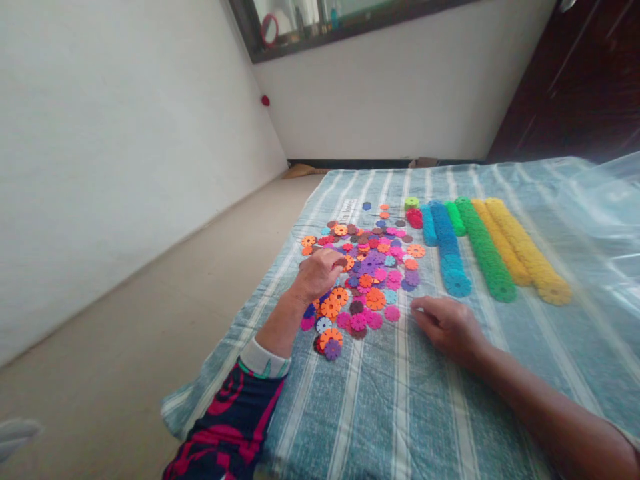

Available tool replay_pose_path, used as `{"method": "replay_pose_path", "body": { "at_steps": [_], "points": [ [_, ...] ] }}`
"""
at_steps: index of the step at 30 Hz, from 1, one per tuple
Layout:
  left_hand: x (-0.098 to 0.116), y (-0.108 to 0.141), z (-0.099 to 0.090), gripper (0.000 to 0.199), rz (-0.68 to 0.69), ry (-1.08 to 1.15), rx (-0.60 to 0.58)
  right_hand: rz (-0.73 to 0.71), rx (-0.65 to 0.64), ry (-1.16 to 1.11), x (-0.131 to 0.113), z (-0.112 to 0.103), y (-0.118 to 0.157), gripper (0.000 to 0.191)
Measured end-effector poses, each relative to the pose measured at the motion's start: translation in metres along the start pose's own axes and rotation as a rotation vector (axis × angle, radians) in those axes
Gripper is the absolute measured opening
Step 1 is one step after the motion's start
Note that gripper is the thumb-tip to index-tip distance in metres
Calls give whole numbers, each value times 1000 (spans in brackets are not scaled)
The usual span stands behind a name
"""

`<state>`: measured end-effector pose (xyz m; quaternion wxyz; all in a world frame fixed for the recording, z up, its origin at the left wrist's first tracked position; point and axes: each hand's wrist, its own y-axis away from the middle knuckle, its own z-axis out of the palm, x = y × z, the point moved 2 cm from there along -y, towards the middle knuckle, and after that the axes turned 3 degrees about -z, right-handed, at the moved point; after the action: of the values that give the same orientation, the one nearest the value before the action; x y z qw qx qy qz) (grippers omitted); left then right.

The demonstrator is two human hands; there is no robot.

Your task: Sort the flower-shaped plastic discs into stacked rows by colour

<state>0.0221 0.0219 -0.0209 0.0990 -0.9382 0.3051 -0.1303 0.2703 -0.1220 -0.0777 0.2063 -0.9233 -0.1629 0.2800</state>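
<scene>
Picking single discs out of the loose pile of notched discs

Take the middle of that pile, spread over the striped cloth, as the centre of the dial, with twelve pointing away from the person. The left hand is at nine o'clock, over the pile's edge, its fingers drawn narrow and bent down; whether a disc sits between them I cannot tell. At four o'clock the right hand is low over the cloth, just beside the outermost pink disc, its fingers curled in; I cannot tell whether they hold anything.

Flat, overlapping pieces like these probably come up best one at a time, pinched by the rim and lifted straight (notches may well snag if a disc is dragged sideways). The edge looks like the easier place to work: the purple disc at seven o'clock lies on top of its neighbours, so it should need little digging.

Toward three o'clock run the blue row, the green row and the yellow row. Their discs are packed close, so the right forearm should swing wide of the near ends; a brush there could spread a row.
</scene>
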Motion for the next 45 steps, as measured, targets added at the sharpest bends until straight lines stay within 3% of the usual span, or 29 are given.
{"method": "replay_pose_path", "body": {
  "at_steps": [3, 6, 10, 16, 21, 25, 30, 33, 37, 41, 45],
  "points": [
    [13, 0, 11, 25, 148, 35, -46, 4, -8, 8, 0, 1, 0, 26],
    [24, 2, 19, 36, 202, 36, -126, 9, -16, 6, 1, 2, -1, 25],
    [30, 2, 18, 31, 126, -17, -184, 16, -17, -5, 1, 3, -1, 25],
    [28, 1, 13, 14, 8, -110, -142, 18, -7, -8, 0, 3, -2, 25],
    [35, 3, 18, 29, 88, -41, -50, 11, -15, 7, -1, 3, -2, 26],
    [43, 4, 23, 39, 171, -3, -133, 14, -11, 0, 0, 4, -1, 25],
    [42, 4, 18, 30, 50, -76, -162, 14, -14, -1, 0, 5, -1, 26],
    [38, 3, 15, 22, -10, -124, -105, 15, -14, -2, -1, 5, -1, 26],
    [35, -1, 17, 26, -36, -139, -16, 2, -7, 0, -1, 5, -2, 25],
    [36, -8, 24, 37, 22, -98, -72, 13, 1, -5, -1, 5, -1, 25],
    [28, -11, 24, 31, -21, -120, -113, 18, -3, 9, -1, 5, -1, 25]
  ]
}}
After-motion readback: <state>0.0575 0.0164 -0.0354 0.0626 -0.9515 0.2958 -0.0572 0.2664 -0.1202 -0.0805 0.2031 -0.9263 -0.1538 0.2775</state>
